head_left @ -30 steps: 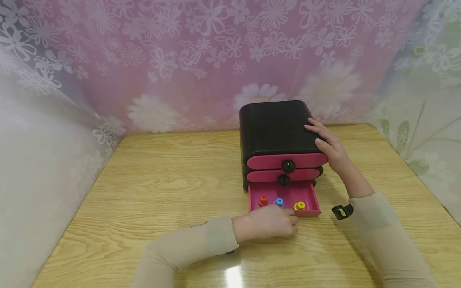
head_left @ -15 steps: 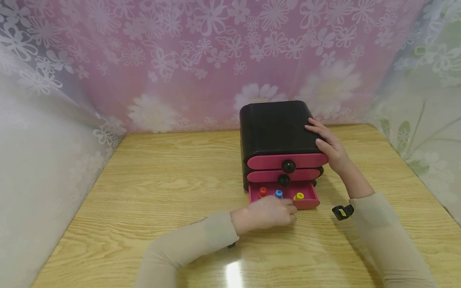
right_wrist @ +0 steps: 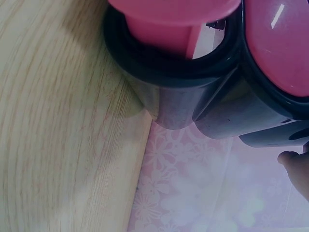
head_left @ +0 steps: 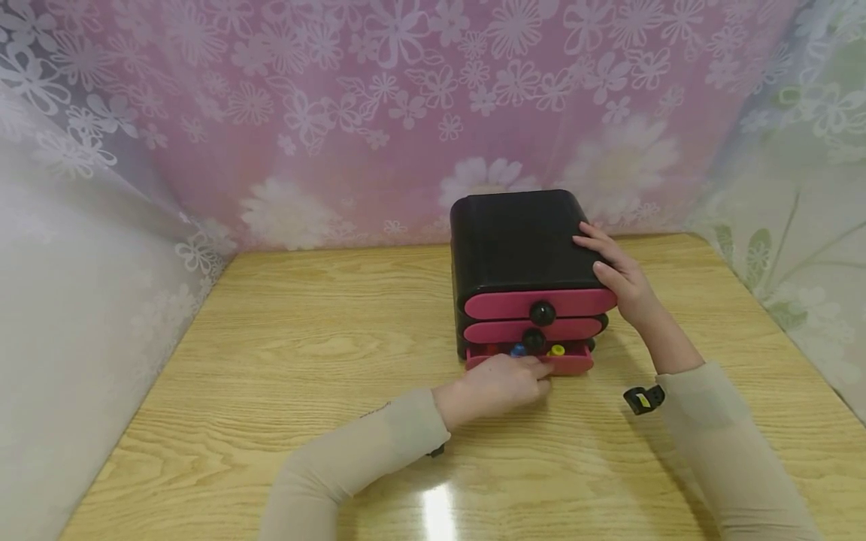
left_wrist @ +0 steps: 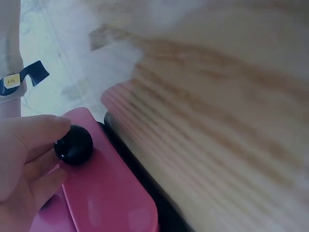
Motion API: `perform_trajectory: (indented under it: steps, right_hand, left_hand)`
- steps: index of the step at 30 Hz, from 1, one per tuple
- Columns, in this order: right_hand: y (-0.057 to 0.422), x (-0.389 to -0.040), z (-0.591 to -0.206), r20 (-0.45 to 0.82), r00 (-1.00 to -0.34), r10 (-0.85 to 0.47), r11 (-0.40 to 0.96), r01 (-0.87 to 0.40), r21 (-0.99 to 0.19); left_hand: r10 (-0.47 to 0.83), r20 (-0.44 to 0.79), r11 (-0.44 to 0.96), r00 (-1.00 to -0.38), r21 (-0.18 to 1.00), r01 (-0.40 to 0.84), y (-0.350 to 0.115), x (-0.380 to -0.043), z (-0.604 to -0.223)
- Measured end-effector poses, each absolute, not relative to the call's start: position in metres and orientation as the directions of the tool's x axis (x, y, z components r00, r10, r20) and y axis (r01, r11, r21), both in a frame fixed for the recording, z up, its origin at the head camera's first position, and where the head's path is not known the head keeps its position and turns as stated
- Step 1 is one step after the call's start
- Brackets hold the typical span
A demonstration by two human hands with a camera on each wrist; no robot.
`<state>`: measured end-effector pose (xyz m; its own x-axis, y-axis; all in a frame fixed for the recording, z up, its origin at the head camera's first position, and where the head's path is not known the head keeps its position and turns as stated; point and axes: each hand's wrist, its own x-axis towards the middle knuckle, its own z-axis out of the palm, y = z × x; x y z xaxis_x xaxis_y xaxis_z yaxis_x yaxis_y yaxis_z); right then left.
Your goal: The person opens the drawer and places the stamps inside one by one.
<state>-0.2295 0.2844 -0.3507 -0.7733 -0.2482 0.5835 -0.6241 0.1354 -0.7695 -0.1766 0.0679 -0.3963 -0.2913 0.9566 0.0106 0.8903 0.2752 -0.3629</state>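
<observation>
A black drawer cabinet (head_left: 521, 240) with pink fronts stands on the table. Its bottom drawer (head_left: 571, 364) is slightly out. Inside it show a small blue peg-like piece (head_left: 518, 351) and a yellow one (head_left: 556, 350); a red piece is mostly shadowed. My left hand (head_left: 499, 385) is at the bottom drawer's front. In the left wrist view, its thumb and fingers pinch a round black knob (left_wrist: 74, 145) on a pink front. My right hand (head_left: 622, 282) rests on the cabinet's upper right edge, fingers spread; only part of a finger shows in the right wrist view.
The middle drawer (head_left: 494, 330) and top drawer (head_left: 501, 304) are closed, each with a black knob. The wood-grain table (head_left: 304, 338) is backed by a pink floral curtain (head_left: 379, 150), with pale curtains at both sides.
The bottom drawer has slid inward, away from the person, with my left hand moving along. Its pieces are now partly under the middle drawer. My right hand has stayed in place.
</observation>
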Motion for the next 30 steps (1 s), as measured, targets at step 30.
perform_trajectory:
  steps: [30]
  right_hand:
    - [0.2869, -0.2305, -0.3516, 0.571, -0.780, -0.256, 0.144, -0.615, -0.775]
  left_hand:
    - [0.932, 0.016, 0.354, -0.363, -0.260, 0.898, 0.0691, -0.1811, -0.3985]
